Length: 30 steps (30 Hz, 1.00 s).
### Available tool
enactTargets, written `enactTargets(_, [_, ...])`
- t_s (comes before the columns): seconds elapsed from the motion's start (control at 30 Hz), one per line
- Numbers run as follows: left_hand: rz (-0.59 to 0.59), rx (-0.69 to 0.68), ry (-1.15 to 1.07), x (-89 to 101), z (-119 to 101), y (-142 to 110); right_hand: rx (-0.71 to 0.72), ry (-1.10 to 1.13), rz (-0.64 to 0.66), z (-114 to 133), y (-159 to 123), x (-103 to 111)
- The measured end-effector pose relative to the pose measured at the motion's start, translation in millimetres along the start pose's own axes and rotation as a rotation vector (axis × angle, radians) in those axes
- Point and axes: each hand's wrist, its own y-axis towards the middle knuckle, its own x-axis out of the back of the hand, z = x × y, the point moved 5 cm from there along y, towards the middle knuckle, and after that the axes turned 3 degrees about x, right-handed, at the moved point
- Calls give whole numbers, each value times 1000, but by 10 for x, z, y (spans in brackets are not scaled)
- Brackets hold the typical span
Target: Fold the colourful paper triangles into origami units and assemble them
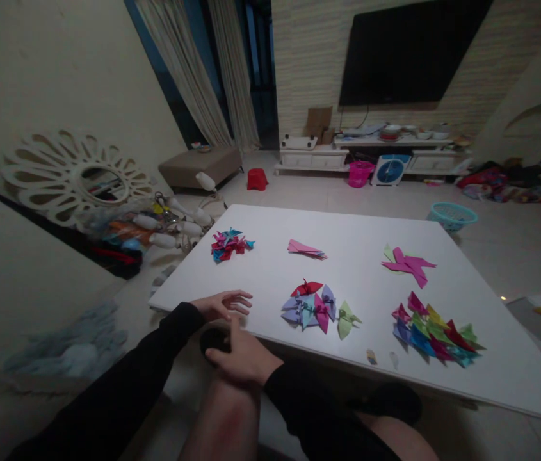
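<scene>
My left hand (222, 305) lies at the near left edge of the white table (260, 282), fingers stretched out and nothing in them. Just below it, my right hand (246, 355) is over my bare knee, empty, with thumb and a finger apart. Nearest on the table is a cluster of folded paper cranes (307, 308) in lilac, red and magenta, with a light green crane (346, 320) beside it. A pile of red and blue cranes (230, 244) sits at the far left. A pink folded paper bundle (306, 249) lies toward the far middle.
Several colourful folded paper pieces (436, 333) lie at the right, with magenta and green folded strips (407, 264) beyond. Two small flat bits (371, 356) are near the front edge. A blue basket (451, 216), a lamp with several white shades (188, 227) and a red stool (257, 179) stand around the table.
</scene>
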Motion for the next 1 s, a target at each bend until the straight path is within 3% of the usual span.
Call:
enactTargets(0.07, [-218, -5, 54, 324, 85, 17, -1, -71, 177, 30, 5, -195])
enactTargets(0.13, [-568, -39, 235, 717, 80, 37, 4, -167, 323, 84, -8, -319])
enactTargets(0.2, [-868, -51, 446, 1060, 21, 58, 6, -245, 370, 133, -15, -356])
enactTargets(0.27, [-1004, -54, 566, 1313, -45, 119, 15, -297, 364, 163, -14, -354])
enactTargets(0.43, [-1086, -68, 811, 1659, -225, 312, 25, -364, 349, 157, -18, -346])
enactTargets(0.63, [-1001, 16, 1019, 1745, -296, 560, 9, -372, 336, 172, -22, -325])
enactTargets(0.83, [-994, 99, 1086, 1653, -353, 408, 24, -317, 309, 158, -9, -310])
enactTargets(1.0, [-1005, 13, 1095, 1302, -591, 110, 69, -272, 241, 181, -38, -349])
